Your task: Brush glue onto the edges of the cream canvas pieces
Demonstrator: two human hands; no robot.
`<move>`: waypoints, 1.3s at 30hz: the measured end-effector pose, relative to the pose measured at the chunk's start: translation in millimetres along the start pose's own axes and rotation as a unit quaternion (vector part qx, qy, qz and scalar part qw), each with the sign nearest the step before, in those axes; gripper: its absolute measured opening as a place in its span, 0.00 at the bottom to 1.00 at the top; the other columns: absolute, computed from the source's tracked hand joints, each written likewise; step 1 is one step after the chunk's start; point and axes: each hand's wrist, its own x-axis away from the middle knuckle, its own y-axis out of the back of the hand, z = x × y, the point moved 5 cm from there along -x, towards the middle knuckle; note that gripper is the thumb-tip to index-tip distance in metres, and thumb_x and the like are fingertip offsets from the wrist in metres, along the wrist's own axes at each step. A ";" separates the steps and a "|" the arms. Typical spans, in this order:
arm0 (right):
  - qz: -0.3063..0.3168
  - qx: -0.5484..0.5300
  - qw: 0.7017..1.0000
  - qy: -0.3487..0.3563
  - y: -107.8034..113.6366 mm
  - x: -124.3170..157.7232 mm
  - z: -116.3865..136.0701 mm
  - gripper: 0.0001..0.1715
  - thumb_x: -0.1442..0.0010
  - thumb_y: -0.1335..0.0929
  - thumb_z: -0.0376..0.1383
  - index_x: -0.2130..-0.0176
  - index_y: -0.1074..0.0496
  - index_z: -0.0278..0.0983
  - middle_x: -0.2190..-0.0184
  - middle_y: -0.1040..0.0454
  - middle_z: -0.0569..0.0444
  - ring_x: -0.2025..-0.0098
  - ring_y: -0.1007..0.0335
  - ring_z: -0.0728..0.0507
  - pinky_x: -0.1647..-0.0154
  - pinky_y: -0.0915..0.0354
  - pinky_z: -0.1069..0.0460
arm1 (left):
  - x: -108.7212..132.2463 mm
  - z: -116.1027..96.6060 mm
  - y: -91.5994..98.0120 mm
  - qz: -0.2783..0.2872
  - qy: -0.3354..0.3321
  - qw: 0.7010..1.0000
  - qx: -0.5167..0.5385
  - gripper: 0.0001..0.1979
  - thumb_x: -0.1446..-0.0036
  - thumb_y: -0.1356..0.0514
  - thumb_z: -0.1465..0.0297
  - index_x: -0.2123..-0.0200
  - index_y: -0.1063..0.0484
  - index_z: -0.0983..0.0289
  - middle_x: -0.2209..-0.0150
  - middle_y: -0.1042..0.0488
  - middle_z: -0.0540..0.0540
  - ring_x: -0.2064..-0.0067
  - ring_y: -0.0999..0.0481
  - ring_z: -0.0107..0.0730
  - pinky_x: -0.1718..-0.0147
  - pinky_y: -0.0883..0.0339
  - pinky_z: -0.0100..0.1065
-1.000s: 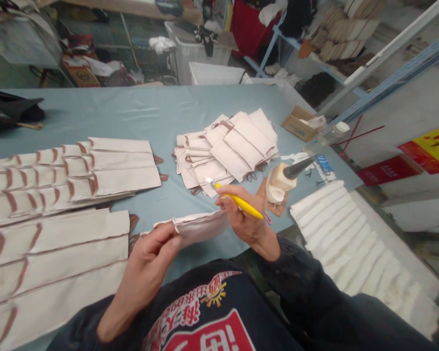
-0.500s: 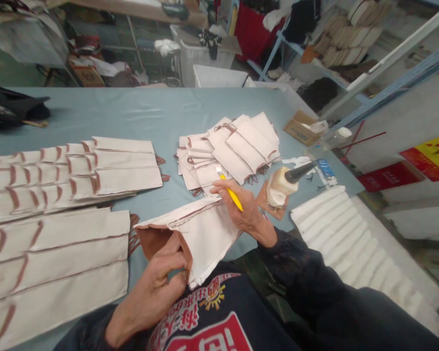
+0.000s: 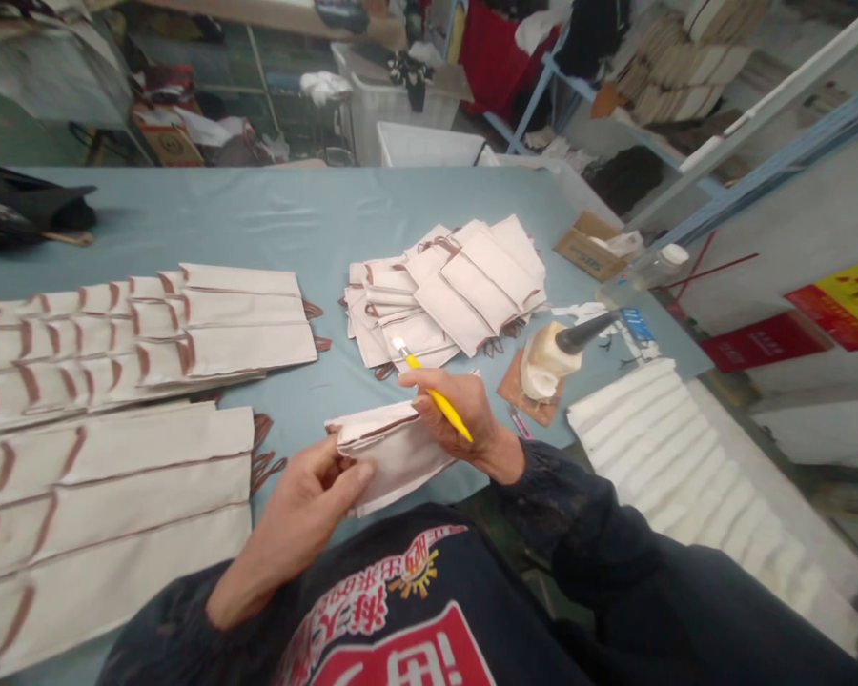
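Observation:
In front of my body lies a cream fabric pouch (image 3: 398, 469) with a brown inner edge and a seam along its top. My left hand (image 3: 307, 505) pinches its left end between thumb and fingers. Held in my right hand (image 3: 468, 419) is a yellow-handled brush (image 3: 449, 412), its whitish tip pointing up and left, away from the pouch. That hand also rests on the pouch's right end, and its lower fingers are partly hidden. Just beyond is a loose pile of similar pouches (image 3: 472, 286) with brown cord loops.
Overlapping rows of cream pouches (image 3: 250, 329) cover the table's left side. A cream container with a black spout (image 3: 552, 357) stands on a brown piece at right, near a stack of white padded strips (image 3: 658, 457). Farther back are a small cardboard box (image 3: 587, 250) and a dark cloth item (image 3: 29, 210).
The pouch's open left mouth has been folded closed and flattened. My left hand has come out of the opening and now pinches the edge. The brush has shifted slightly left and down.

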 end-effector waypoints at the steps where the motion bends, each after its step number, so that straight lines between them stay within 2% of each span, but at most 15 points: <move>1: -0.009 -0.006 1.000 -0.006 0.9 -0.2 -1.5 0.18 0.24 0.39 0.43 0.49 0.25 0.36 0.66 0.18 0.53 0.73 0.25 0.49 0.70 0.32 0.54 | -3.1 -1.6 -1.8 -0.012 -0.010 1.000 0.001 0.13 0.49 0.30 0.58 0.72 0.21 0.62 0.77 0.30 0.50 0.70 0.30 0.37 0.70 0.33 0.32; 5: -0.113 -0.069 0.987 -0.088 20.1 -3.0 -5.7 0.24 0.23 0.41 0.48 0.47 0.25 0.37 0.70 0.23 0.55 0.73 0.27 0.48 0.69 0.30 0.52 | -8.1 -0.3 -2.8 -0.030 -0.007 0.999 0.018 0.14 0.46 0.32 0.57 0.68 0.18 0.62 0.73 0.24 0.52 0.68 0.28 0.37 0.69 0.33 0.31; 7: -0.171 -0.124 0.968 -0.133 35.2 -4.3 0.3 0.24 0.24 0.41 0.49 0.52 0.24 0.38 0.76 0.29 0.59 0.76 0.31 0.49 0.75 0.33 0.54 | -8.2 0.0 1.6 -0.040 0.006 0.999 0.007 0.15 0.47 0.31 0.57 0.66 0.17 0.63 0.71 0.23 0.53 0.68 0.29 0.37 0.71 0.34 0.31; 9: -0.192 -0.192 0.948 -0.168 45.2 -5.6 11.3 0.21 0.25 0.38 0.48 0.60 0.24 0.38 0.81 0.34 0.62 0.83 0.39 0.52 0.82 0.41 0.56 | -8.5 -3.8 7.0 -0.058 0.008 0.998 -0.007 0.15 0.48 0.31 0.56 0.68 0.17 0.63 0.72 0.24 0.53 0.70 0.31 0.36 0.74 0.37 0.30; 11: -0.172 -0.248 0.936 -0.180 47.0 -7.6 23.9 0.20 0.27 0.35 0.47 0.66 0.26 0.38 0.82 0.36 0.63 0.86 0.44 0.53 0.85 0.44 0.57 | -9.2 -10.6 9.8 -0.066 0.002 0.998 -0.013 0.15 0.50 0.30 0.56 0.71 0.18 0.63 0.72 0.24 0.53 0.71 0.32 0.35 0.75 0.40 0.30; 13: -0.137 -0.271 0.938 -0.169 42.9 -10.9 33.8 0.20 0.28 0.33 0.47 0.67 0.25 0.38 0.82 0.34 0.62 0.85 0.42 0.53 0.84 0.40 0.56 | -9.6 -17.1 8.1 -0.054 0.003 0.998 -0.016 0.16 0.51 0.30 0.55 0.74 0.21 0.62 0.75 0.27 0.52 0.74 0.35 0.32 0.77 0.43 0.29; 16: -0.091 -0.233 0.960 -0.124 31.9 -19.8 39.4 0.21 0.28 0.33 0.47 0.67 0.23 0.37 0.78 0.26 0.58 0.80 0.33 0.51 0.78 0.33 0.55 | -7.7 -20.6 -0.1 -0.008 0.020 1.000 -0.015 0.16 0.49 0.31 0.55 0.76 0.25 0.62 0.79 0.34 0.48 0.77 0.40 0.29 0.80 0.48 0.28; 19: -0.059 -0.160 0.983 -0.070 20.3 -30.4 38.0 0.22 0.27 0.35 0.46 0.67 0.23 0.37 0.75 0.23 0.56 0.76 0.29 0.51 0.75 0.31 0.55 | -3.3 -17.5 -4.0 0.011 0.025 1.000 -0.003 0.16 0.48 0.32 0.57 0.76 0.29 0.61 0.79 0.37 0.45 0.78 0.43 0.27 0.80 0.48 0.27; 22: -0.074 -0.161 0.981 -0.079 17.3 -34.6 32.5 0.23 0.26 0.37 0.48 0.67 0.25 0.37 0.74 0.24 0.57 0.75 0.30 0.51 0.74 0.32 0.55 | 1.0 -9.2 0.9 -0.006 0.026 0.999 0.017 0.16 0.47 0.32 0.58 0.77 0.30 0.61 0.77 0.36 0.46 0.77 0.41 0.26 0.80 0.44 0.26; 26: -0.136 -0.244 0.953 -0.114 28.5 -31.5 33.5 0.18 0.25 0.36 0.44 0.64 0.26 0.38 0.73 0.27 0.58 0.76 0.31 0.52 0.75 0.33 0.55 | 4.9 4.6 4.0 0.020 0.074 0.995 0.068 0.13 0.45 0.32 0.58 0.71 0.26 0.62 0.75 0.28 0.49 0.76 0.34 0.28 0.79 0.40 0.26; 29: -0.084 -0.276 0.950 -0.120 25.8 -34.2 39.0 0.17 0.26 0.34 0.44 0.65 0.26 0.38 0.74 0.27 0.59 0.76 0.32 0.52 0.76 0.34 0.56 | 5.8 5.6 1.2 0.041 0.095 0.989 0.101 0.11 0.49 0.30 0.62 0.68 0.25 0.62 0.77 0.30 0.47 0.77 0.32 0.29 0.78 0.37 0.26; 32: -0.026 -0.245 0.962 -0.119 17.0 -37.8 39.9 0.22 0.26 0.35 0.48 0.66 0.27 0.37 0.74 0.26 0.59 0.75 0.31 0.52 0.75 0.34 0.56 | 5.8 1.5 -3.0 0.053 0.099 0.985 0.132 0.11 0.52 0.28 0.65 0.65 0.21 0.61 0.78 0.28 0.48 0.74 0.27 0.34 0.74 0.30 0.30; 35: -0.049 -0.217 0.968 -0.116 19.0 -37.0 40.2 0.23 0.26 0.36 0.49 0.65 0.26 0.37 0.72 0.25 0.57 0.73 0.29 0.51 0.73 0.31 0.55 | 6.3 -0.9 -3.3 0.058 0.092 0.985 0.136 0.10 0.52 0.28 0.66 0.65 0.20 0.62 0.77 0.27 0.48 0.74 0.27 0.34 0.75 0.32 0.28; 37: -0.083 -0.236 0.961 -0.116 25.4 -34.3 43.6 0.21 0.26 0.35 0.47 0.65 0.26 0.37 0.73 0.25 0.57 0.73 0.28 0.51 0.72 0.29 0.54 | 6.8 -0.5 -2.2 0.066 0.093 0.985 0.132 0.12 0.50 0.29 0.65 0.62 0.19 0.62 0.75 0.25 0.49 0.73 0.27 0.32 0.75 0.32 0.28; 39: -0.084 -0.262 0.953 -0.130 28.1 -32.5 47.4 0.20 0.26 0.34 0.47 0.65 0.26 0.38 0.73 0.25 0.57 0.74 0.29 0.51 0.73 0.29 0.54 | 7.3 0.1 -1.7 0.082 0.093 0.985 0.120 0.13 0.47 0.30 0.63 0.59 0.20 0.63 0.73 0.24 0.50 0.72 0.26 0.32 0.74 0.32 0.27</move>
